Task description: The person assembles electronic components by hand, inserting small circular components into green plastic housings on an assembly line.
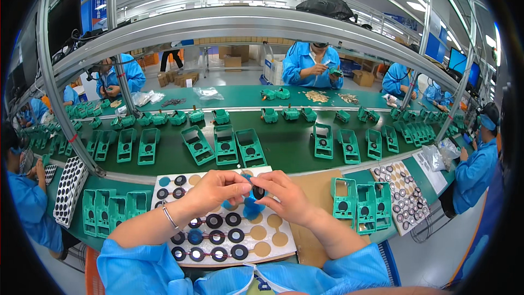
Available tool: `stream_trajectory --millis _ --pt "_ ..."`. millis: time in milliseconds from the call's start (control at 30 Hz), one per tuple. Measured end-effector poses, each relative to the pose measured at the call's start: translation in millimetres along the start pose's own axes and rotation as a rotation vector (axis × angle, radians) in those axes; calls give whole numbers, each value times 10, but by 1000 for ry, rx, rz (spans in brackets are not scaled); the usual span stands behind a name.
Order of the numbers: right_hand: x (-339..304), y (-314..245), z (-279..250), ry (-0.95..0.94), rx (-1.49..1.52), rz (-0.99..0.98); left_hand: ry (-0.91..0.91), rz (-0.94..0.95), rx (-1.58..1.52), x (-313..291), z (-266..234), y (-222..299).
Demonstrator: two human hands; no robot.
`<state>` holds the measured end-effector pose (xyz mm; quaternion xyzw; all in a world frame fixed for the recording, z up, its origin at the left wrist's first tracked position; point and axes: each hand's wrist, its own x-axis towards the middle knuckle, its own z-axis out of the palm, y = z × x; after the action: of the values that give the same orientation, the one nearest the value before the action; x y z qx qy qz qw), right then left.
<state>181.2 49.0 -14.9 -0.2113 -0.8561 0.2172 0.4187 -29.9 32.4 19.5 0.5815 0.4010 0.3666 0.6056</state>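
In front of my chest, both hands meet over a white board [284, 252] bearing rows of black round speakers [214, 220] and tan discs [274, 220]. My right hand [284, 195] pinches a small black round speaker [258, 192] between thumb and fingers. Close against it, my left hand [219, 190] is closed, thumb to fingertips; what lies between them is too small to make out. Blue round film pieces [252, 208] show just below the fingertips, over the board. Thin red wires link some speakers on the board.
Green plastic housings [344, 199] stand right of the board, others [103, 213] left. Brown cardboard [314, 186] lies beside the board. Beyond runs a green conveyor [284, 172] with more housings. A metal frame [71, 98] spans overhead. Co-workers in blue sit opposite and at both sides.
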Motion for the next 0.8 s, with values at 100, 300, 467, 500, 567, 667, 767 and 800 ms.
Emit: stream_trajectory --millis 100,300,467,500,567,667,767,800 --pt "-19 -15 -10 -25 -178 -107 -13 19 90 38 14 -75" --pt "-55 -31 -14 -42 -288 -145 -18 -56 -7 96 -2 -159" --pt "-99 166 -48 -4 493 151 -117 -208 -241 111 -82 -252" --pt "-76 241 -77 88 554 77 -118 -172 -124 119 -100 -269" --pt "-89 337 -225 144 746 229 -128 -149 -15 127 -85 -275" --pt "-49 255 -335 210 896 357 -87 158 828 101 -44 -190" --pt "-43 277 -376 161 933 352 -56 344 1236 159 -49 -137" --pt "-55 304 -396 110 931 364 -61 341 1238 195 -56 -105"
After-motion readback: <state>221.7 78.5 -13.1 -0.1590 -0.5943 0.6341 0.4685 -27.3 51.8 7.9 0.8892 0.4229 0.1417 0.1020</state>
